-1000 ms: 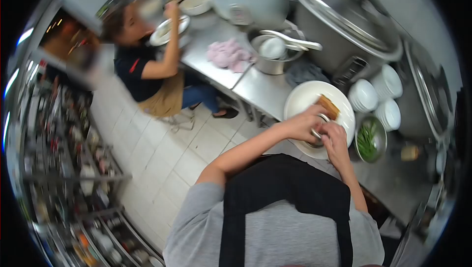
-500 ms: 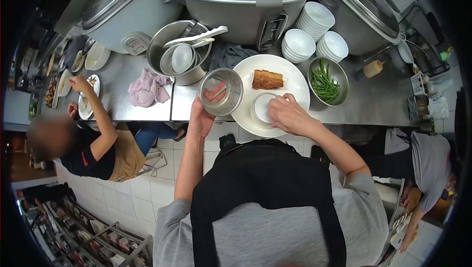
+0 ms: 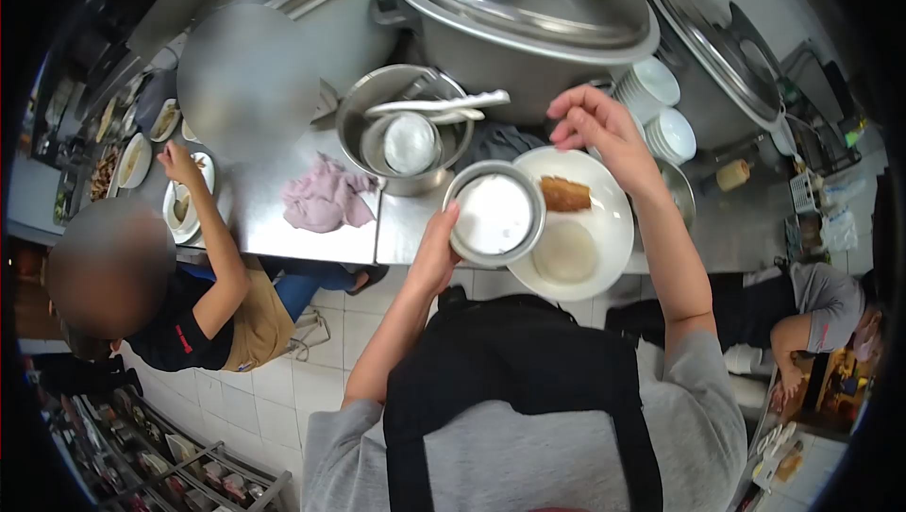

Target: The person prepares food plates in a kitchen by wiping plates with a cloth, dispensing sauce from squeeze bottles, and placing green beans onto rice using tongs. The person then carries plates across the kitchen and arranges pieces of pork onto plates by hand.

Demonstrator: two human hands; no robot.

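Note:
My left hand [image 3: 437, 250] grips a round metal cup [image 3: 535, 201] by its side, over the left edge of a large white plate [image 3: 615, 252]. A small white round dish [image 3: 494, 215] sits inside the cup. On the plate lie a brown sliced slab of meat [image 3: 566, 195] and a smooth pale mound [image 3: 564, 251], which looks like rice. My right hand [image 3: 601, 130] is raised over the plate's far edge, fingers loosely bent and apart, holding nothing. Behind my right forearm, a metal bowl [image 3: 687, 201] is mostly hidden.
A steel pot [image 3: 354, 134] with white-handled utensils and cups stands beyond my left hand. A pink cloth [image 3: 326, 196] lies left of it. Large cookers [image 3: 528, 31] line the back, with stacked white bowls [image 3: 672, 134] at right. Co-workers stand at both sides.
My right hand has left the white dish on the plate and moved up toward the cookers. The white dish is now inside the cup, and the pale mound shows uncovered. The view has shifted.

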